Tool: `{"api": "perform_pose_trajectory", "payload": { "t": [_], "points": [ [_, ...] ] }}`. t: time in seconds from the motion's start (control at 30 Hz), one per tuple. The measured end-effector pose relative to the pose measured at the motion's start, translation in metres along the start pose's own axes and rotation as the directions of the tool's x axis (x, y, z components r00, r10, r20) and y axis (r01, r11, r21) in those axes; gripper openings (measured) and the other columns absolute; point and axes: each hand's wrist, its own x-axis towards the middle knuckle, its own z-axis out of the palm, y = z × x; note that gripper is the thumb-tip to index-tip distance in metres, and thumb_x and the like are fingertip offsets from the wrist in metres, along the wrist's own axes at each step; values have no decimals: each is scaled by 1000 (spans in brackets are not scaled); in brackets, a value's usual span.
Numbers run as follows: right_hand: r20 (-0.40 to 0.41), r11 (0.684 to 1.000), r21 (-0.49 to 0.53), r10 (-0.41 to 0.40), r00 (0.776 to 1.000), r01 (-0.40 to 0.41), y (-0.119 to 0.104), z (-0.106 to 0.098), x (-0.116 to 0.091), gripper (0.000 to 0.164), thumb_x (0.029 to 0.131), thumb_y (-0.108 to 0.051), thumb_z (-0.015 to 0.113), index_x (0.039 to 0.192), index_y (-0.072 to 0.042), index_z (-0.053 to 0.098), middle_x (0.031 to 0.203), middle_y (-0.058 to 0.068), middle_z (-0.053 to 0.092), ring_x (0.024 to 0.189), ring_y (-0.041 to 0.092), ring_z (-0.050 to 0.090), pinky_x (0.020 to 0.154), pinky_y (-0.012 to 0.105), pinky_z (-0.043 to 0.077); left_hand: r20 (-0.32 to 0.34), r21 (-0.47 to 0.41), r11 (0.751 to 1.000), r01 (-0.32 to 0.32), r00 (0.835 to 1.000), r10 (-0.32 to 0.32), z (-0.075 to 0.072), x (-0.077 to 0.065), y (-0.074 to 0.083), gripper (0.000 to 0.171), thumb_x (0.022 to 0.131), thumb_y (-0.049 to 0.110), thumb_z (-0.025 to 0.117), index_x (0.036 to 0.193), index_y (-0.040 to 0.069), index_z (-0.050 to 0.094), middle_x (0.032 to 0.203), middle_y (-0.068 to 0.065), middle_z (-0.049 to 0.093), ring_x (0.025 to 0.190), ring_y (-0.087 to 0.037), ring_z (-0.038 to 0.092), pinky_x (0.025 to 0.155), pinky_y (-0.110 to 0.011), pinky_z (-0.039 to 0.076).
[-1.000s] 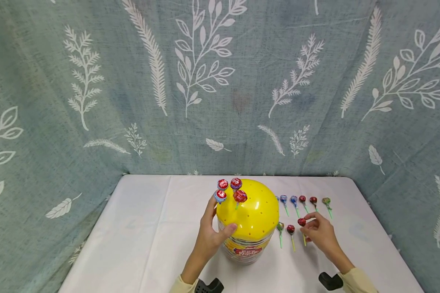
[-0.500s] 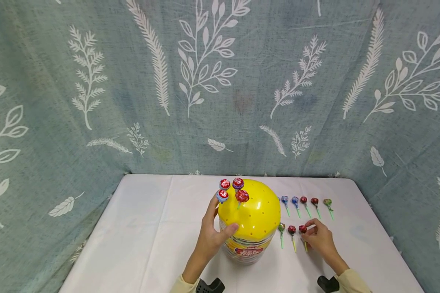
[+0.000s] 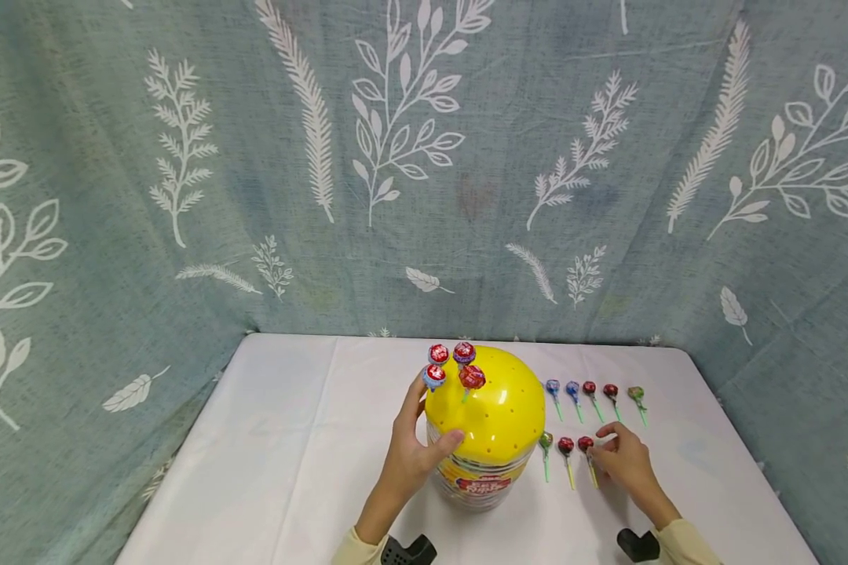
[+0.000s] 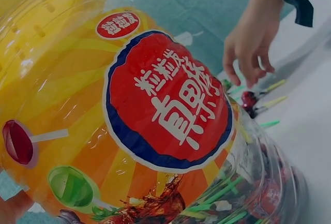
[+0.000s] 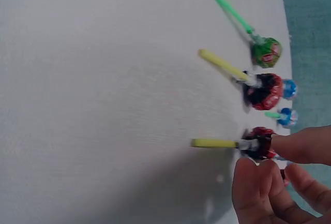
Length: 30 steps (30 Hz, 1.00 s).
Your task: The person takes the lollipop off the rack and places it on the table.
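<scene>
My left hand [image 3: 413, 455] holds a clear plastic candy jar [image 3: 475, 490] with a domed yellow lid [image 3: 505, 408]. Its thumb lies on the lid's near left edge, and the other fingers are partly hidden behind the jar. Several wrapped lollipops, one of them red [image 3: 472, 377], stick up from holes in the lid's left part. On the table, a dark red lollipop [image 5: 257, 144] with a yellow stick lies right at the fingertips of my right hand [image 3: 623, 461]. That hand's thumb and fingers are parted, and the thumb overlaps the candy in the right wrist view.
Left of that lollipop lie another red one [image 3: 565, 446] and a green one [image 3: 546, 441]. A farther row holds blue, red and green lollipops [image 3: 636, 392]. More sticks and candies [image 4: 269, 193] show inside the jar. A patterned curtain [image 3: 424, 196] hangs behind the white table [image 3: 311, 439].
My right hand has lowered the red lollipop onto the table beside the others, and its fingers have parted from it. My left hand stays on the jar. The head view has shifted slightly.
</scene>
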Motion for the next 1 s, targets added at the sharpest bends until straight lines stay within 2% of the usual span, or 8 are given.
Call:
{"api": "perform_pose_trajectory", "payload": {
  "t": [0.2,0.33,0.4,0.57,0.7,0.83,1.0],
  "points": [
    [-18,995,54,-86,996,87,-12,-9,-2,28,83,-5,67,104,4,52,73,10,55,54,20,55,50,42,52,-7,-9,1000,-7,1000,7,-1,-1,2,78,80,40,66,147,31,27,148,9,35,134,-17,31,105,-59,26],
    [-15,984,96,-153,988,153,-29,-16,-6,26,84,-5,67,105,4,54,76,10,57,62,26,59,53,40,54,-5,-2,1000,-10,1000,10,-1,0,3,79,80,40,66,148,30,27,148,8,35,134,-17,32,105,-58,27],
    [4,978,116,-175,985,173,-40,-21,-10,26,85,-6,66,106,4,54,80,12,58,67,28,60,55,35,55,-4,5,1000,-13,1000,13,-1,0,3,79,81,40,66,148,29,27,148,8,34,134,-17,32,105,-58,27],
    [0,968,106,-229,973,228,-68,-29,-19,24,86,-7,67,105,2,56,84,11,59,69,20,60,58,28,55,-3,13,1000,-7,1000,7,0,1,2,78,81,42,65,148,30,26,148,8,35,133,-17,33,104,-58,29],
    [-24,942,110,-316,948,317,-86,-34,-26,19,86,-5,67,102,-1,57,84,10,60,70,18,60,59,26,54,-5,17,1000,-2,1000,2,0,1,1,78,82,43,64,148,30,26,148,8,35,134,-18,32,104,-57,29],
    [-45,899,137,-415,909,417,-100,-39,-33,16,87,-3,66,100,-2,58,84,10,61,69,16,60,60,30,56,-10,24,1000,-5,1000,5,0,0,1,78,82,44,65,148,29,26,147,7,36,134,-19,32,104,-56,30],
    [-79,858,158,-483,872,489,-122,-48,-48,15,88,-9,67,100,-4,59,89,8,62,71,18,60,61,28,55,-7,26,1000,-12,1000,12,-1,0,3,77,82,43,65,148,30,26,147,8,36,133,-17,33,104,-56,31]
  ]
}}
